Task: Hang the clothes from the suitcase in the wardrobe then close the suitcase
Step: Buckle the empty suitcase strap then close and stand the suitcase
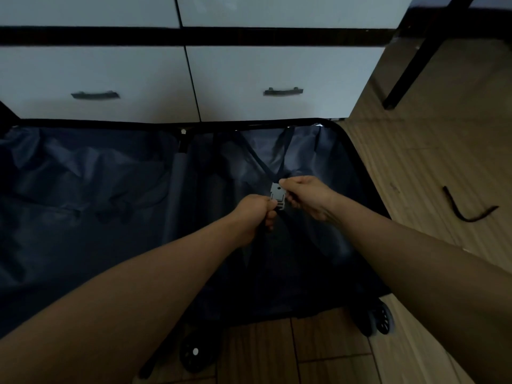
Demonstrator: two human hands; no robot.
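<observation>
A dark suitcase [83, 189] lies wide open on the floor, its two halves lined with dark blue fabric; no clothes show inside it. Over the right half, dark straps [279, 159] run down to a grey plastic buckle [277, 194]. My right hand [307, 195] pinches the upper part of the buckle. My left hand [253, 217] grips the lower buckle part and its strap. The two buckle parts meet between my hands. The wardrobe [138, 79] stands right behind the suitcase, with only its white lower drawers in view.
Two drawers with dark handles [283, 91] face the suitcase. Suitcase wheels [383, 320] stick out at the near edge. A dark cord [465, 212] lies on the wooden floor to the right. A black furniture leg [407, 70] stands at the upper right.
</observation>
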